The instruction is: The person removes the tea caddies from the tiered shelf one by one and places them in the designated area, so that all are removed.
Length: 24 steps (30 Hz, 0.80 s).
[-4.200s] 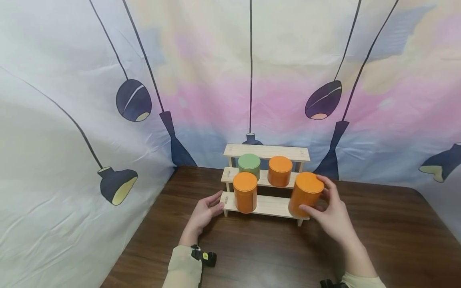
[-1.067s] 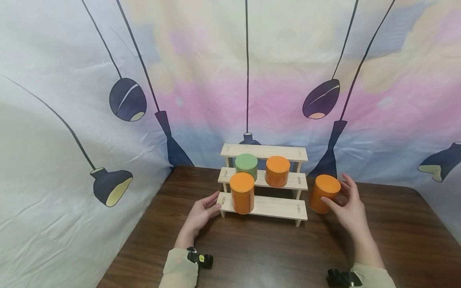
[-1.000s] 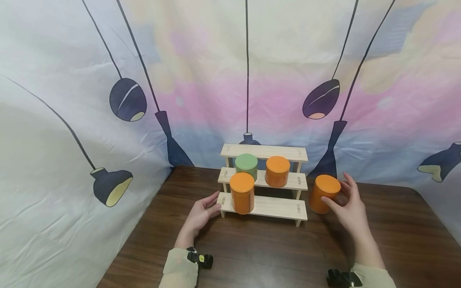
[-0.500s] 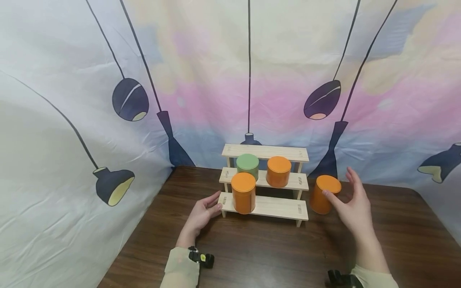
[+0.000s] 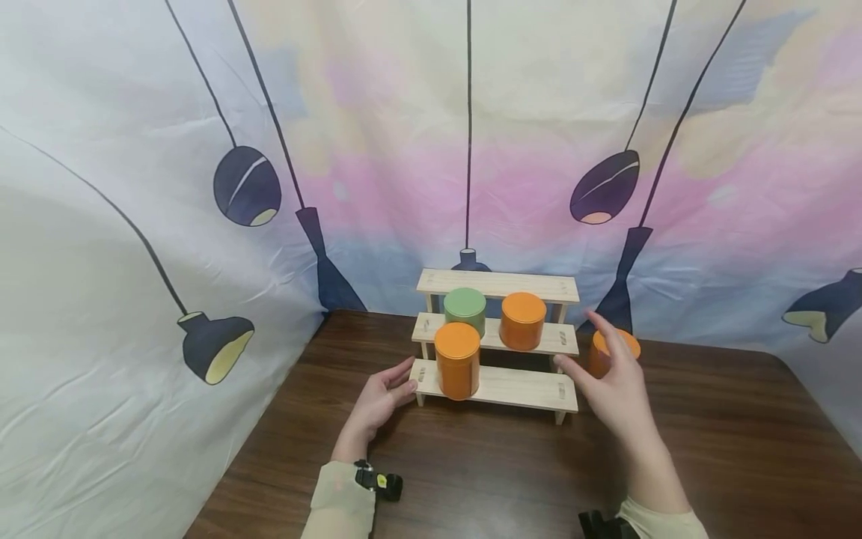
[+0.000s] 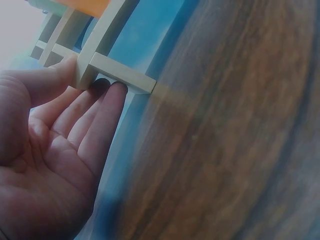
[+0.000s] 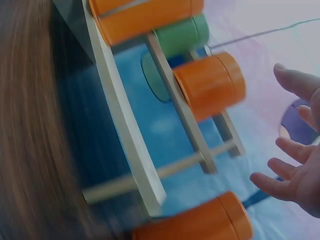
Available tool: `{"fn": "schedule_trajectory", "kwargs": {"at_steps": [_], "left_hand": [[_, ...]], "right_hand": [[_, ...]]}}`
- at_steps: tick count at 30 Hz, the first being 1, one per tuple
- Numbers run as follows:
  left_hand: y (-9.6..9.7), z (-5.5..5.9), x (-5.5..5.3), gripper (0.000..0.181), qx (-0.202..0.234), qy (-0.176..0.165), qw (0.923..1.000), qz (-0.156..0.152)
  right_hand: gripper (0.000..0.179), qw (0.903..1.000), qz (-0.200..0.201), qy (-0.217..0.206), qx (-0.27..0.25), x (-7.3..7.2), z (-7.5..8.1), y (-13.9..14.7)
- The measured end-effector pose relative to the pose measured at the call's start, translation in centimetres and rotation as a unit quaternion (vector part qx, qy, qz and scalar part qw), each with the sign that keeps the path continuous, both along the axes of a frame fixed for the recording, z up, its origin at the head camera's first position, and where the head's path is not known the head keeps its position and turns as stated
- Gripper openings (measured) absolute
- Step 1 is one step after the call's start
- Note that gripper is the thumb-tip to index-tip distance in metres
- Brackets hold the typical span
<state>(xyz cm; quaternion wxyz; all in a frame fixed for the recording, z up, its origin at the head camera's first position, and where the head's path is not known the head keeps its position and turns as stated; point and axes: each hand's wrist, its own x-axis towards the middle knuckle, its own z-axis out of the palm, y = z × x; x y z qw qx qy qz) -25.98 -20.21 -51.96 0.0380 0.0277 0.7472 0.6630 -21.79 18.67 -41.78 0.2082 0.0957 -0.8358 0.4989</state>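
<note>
A three-step wooden display stand [image 5: 521, 385] stands on the table. My left hand [image 5: 376, 404] pinches the left end of its bottom step, thumb above and fingers below in the left wrist view. Upright on that step is a tall orange canister [image 5: 458, 368]. A green canister [image 5: 465, 305] and a shorter orange canister [image 5: 523, 323] share the middle step. My right hand [image 5: 621, 397], thumb and fingers spread and holding nothing, hovers by the stand's right end. Behind it, partly hidden, another orange canister [image 5: 598, 361] stands on the table.
The top step [image 5: 498, 284] bears no canister. Close behind the dark wooden table [image 5: 485, 479] hangs a cloth backdrop [image 5: 397, 180] printed with lamps. A strapped camera [image 5: 380, 481] sits on the left wrist.
My right hand carried an orange canister off the bottom step's right end to the table beside the stand, released it and moved back left. My left hand keeps its hold on the stand.
</note>
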Motion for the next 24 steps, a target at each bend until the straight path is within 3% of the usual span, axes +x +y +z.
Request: {"fn": "schedule_trajectory", "kwargs": {"at_steps": [12,24], "left_hand": [[0.1,-0.2,-0.1,0.056,-0.004,-0.002,1.0,-0.001],[0.0,0.0,-0.1,0.056,-0.006,0.003,1.0,-0.003]], "right_hand": [[0.08,0.9979,0.055,0.002,-0.036,-1.0,-0.6,-5.4],[0.065,0.9904,-0.017,0.107,-0.087,-1.0,-0.6,-8.7]]}}
